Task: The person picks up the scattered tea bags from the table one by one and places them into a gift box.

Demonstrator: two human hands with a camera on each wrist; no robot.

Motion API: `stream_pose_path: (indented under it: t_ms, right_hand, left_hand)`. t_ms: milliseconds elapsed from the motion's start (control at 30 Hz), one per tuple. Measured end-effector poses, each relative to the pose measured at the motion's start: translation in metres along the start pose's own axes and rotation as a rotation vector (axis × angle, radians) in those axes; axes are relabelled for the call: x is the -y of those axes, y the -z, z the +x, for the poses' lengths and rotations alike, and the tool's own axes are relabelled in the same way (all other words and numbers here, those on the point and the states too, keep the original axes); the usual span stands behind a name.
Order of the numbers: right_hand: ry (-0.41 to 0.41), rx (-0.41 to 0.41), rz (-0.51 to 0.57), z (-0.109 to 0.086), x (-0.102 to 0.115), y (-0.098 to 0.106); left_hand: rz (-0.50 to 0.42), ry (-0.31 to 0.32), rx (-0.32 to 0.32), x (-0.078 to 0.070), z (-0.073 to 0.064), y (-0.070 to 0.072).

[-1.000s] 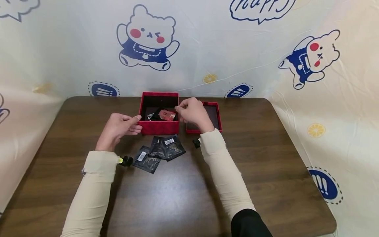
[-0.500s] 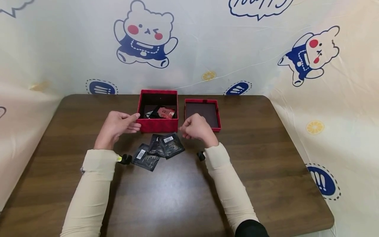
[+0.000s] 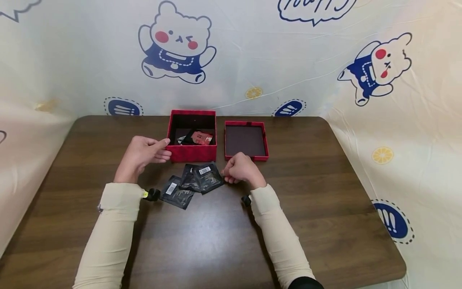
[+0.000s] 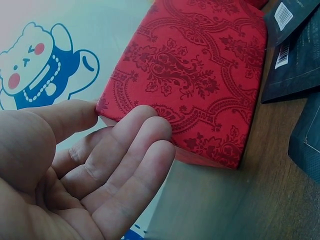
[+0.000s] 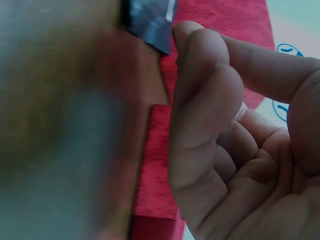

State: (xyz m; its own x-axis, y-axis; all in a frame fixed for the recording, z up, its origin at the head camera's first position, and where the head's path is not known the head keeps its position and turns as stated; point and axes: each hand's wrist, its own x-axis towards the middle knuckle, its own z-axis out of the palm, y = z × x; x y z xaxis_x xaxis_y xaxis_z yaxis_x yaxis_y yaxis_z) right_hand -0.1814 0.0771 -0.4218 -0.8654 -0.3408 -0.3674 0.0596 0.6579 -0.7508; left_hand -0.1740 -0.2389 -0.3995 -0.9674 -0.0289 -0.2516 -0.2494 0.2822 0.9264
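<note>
In the head view, a red patterned box (image 3: pixel 191 153) without its lid holds several small packets, including a red one (image 3: pixel 202 138). My left hand (image 3: pixel 142 156) rests at its front left corner, thumb at the top edge. The left wrist view shows my left fingers (image 4: pixel 145 165) extended along the box side (image 4: pixel 190 80). Several black sachets with barcode labels lie before the box; the rightmost sachet (image 3: pixel 210 178) overlaps another. Beside that sachet's right edge is my right hand (image 3: pixel 242 169), fingers loosely curled. No held item shows in the right wrist view, where a dark sachet (image 5: pixel 152 20) appears beside the fingertips.
The red-rimmed lid (image 3: pixel 245 140), dark inside upward, lies just right of the box. Everything stands on a brown wooden table (image 3: pixel 325 216). A pale cloth with printed bears (image 3: pixel 177 60) hangs behind the table.
My right hand has drawn back from the box's right edge and come down beside the black sachets, uncovering the lid. My left hand stays at the box corner. The view has shifted slightly.
</note>
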Motion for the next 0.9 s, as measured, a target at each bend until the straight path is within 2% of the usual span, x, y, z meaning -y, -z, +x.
stream_pose_path:
  t_ms: [233, 667, 900]
  right_hand:
    - [-0.008, 0.043, 0.027, 0.002, -0.014, -0.01]
    - [-0.096, -0.036, 0.036, 0.003, -0.014, -0.016]
    - [-0.069, -0.044, 0.073, 0.004, -0.017, -0.017]
  left_hand:
    - [-0.002, -0.001, -0.003, 0.001, 0.0, 0.0]
    - [0.009, -0.009, -0.005, 0.001, 0.0, 0.0]
    - [-0.001, -0.005, -0.007, 0.001, 0.0, -0.001]
